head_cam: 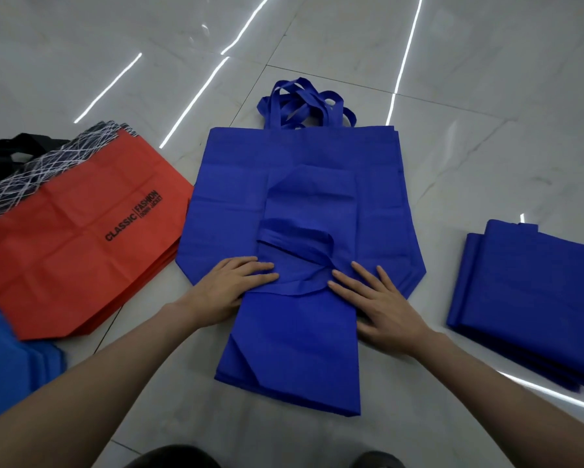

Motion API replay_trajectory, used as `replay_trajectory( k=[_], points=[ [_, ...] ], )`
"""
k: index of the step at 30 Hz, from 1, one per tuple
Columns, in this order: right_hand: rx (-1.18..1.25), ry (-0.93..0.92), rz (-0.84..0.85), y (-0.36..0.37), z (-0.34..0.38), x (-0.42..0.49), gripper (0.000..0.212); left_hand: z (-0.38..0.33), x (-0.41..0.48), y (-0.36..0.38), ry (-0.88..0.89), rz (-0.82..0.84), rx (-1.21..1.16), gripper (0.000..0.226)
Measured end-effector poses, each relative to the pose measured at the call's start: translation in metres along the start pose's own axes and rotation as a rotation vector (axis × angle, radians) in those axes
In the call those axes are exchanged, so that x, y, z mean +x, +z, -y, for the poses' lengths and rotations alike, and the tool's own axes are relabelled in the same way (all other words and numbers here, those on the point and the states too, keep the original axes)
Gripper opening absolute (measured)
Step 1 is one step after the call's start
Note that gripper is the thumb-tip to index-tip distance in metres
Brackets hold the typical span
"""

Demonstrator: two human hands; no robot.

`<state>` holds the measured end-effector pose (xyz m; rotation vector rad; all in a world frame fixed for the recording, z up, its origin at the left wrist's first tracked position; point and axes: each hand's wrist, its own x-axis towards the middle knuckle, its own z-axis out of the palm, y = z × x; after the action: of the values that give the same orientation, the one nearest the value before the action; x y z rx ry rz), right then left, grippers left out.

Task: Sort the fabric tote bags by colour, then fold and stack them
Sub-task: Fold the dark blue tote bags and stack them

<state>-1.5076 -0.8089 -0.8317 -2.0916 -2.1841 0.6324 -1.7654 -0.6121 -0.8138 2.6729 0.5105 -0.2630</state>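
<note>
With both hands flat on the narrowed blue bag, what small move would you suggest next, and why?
Probably fold the near end of the narrowed blue bag up over its straps. The bag is a narrow strip with the straps tucked on top, and the left hand and right hand press flat at its middle, where a crease would fall.

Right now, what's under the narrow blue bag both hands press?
A flat pile of blue bags under its far half, floor under its near half. The pile's middle is hidden.
</note>
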Motion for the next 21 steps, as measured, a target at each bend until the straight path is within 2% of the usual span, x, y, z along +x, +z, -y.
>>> replay_trajectory(
  k=[1, 3, 4, 5, 6, 8, 9, 11, 15, 19, 21],
  points=[
    [0.05, 0.023, -0.01, 0.001, 0.002, 0.0, 0.059, 0.002, 0.001, 0.0, 0.006, -0.026, -0.045, 0.052],
    [0.239, 0.078, -0.132, 0.0, 0.01, 0.003, 0.042, 0.002, 0.007, 0.005, -0.059, -0.098, -0.165, 0.068],
    [0.359, 0.124, -0.256, -0.001, 0.015, 0.006, 0.023, -0.002, 0.01, 0.003, -0.176, -0.145, -0.31, 0.053],
    [0.489, 0.198, -0.384, -0.003, 0.022, 0.01, 0.018, -0.011, 0.013, -0.004, -0.261, -0.185, -0.478, 0.021],
    [0.622, 0.306, -0.468, -0.007, 0.03, 0.015, 0.03, -0.017, 0.018, -0.01, -0.375, -0.196, -0.613, 0.017],
    [0.82, 0.503, -0.504, -0.016, 0.039, 0.026, 0.046, -0.025, 0.029, -0.016, -0.548, -0.185, -0.816, 0.043],
    [0.857, 0.586, -0.522, -0.019, 0.041, 0.031, 0.05, -0.027, 0.035, -0.017, -0.608, -0.238, -0.874, 0.052],
    [0.9, 0.702, -0.551, -0.026, 0.041, 0.043, 0.053, -0.029, 0.045, -0.015, -0.724, -0.343, -0.855, 0.06],
    [0.865, 0.792, -0.562, -0.034, 0.033, 0.064, 0.055, -0.04, 0.06, -0.012, -0.9, -0.484, -0.666, 0.061],
    [0.628, 0.901, -0.508, -0.035, 0.032, 0.08, 0.049, -0.05, 0.066, -0.014, -1.047, -0.455, -0.394, 0.06],
    [0.527, 0.94, -0.49, -0.034, 0.034, 0.084, 0.038, -0.054, 0.069, -0.008, -1.058, -0.523, -0.188, 0.053]
  ],
)
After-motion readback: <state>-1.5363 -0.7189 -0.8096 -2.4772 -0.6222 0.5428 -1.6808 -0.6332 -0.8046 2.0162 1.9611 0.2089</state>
